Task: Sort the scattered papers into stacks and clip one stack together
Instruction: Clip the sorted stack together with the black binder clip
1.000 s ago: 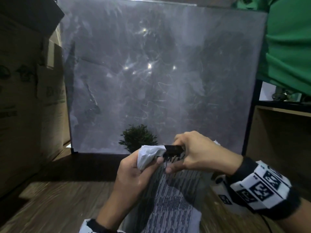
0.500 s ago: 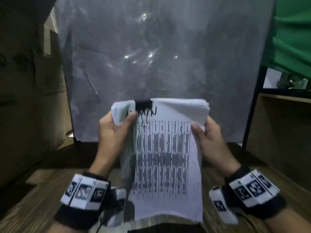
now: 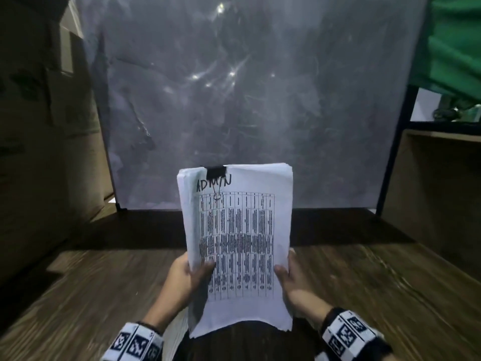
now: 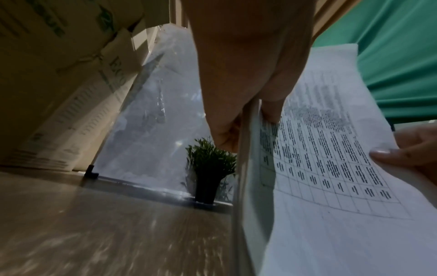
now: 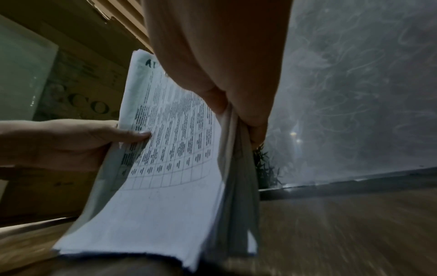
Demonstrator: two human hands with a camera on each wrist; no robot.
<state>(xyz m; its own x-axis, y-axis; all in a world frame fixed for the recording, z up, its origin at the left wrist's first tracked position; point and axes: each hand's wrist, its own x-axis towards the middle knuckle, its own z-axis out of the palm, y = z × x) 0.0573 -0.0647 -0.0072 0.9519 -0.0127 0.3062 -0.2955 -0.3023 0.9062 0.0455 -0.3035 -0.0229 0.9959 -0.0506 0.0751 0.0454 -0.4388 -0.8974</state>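
Observation:
A thick stack of white papers (image 3: 236, 256) stands upright in front of me, its top sheet a printed table headed "ADMIN". A black binder clip (image 3: 216, 172) bites the stack's top edge left of the middle. My left hand (image 3: 186, 277) grips the stack's lower left edge, thumb on the front sheet. My right hand (image 3: 291, 278) grips the lower right edge the same way. In the left wrist view the stack (image 4: 319, 177) is seen edge-on with my thumb pressed on it. The right wrist view shows the stack (image 5: 165, 158) pinched between thumb and fingers.
The wooden table (image 3: 78, 295) lies under the hands. A grey plastic-covered panel (image 3: 247, 100) stands behind. A small potted plant (image 4: 210, 173) sits at the panel's foot, hidden by the papers in the head view. Cardboard boxes (image 3: 39, 152) stand left, a wooden shelf (image 3: 437, 183) right.
A second ago my right hand worked the clip on the stack's top while the left held the corner. Both hands have since slid down to the lower edges, and the stack stands upright.

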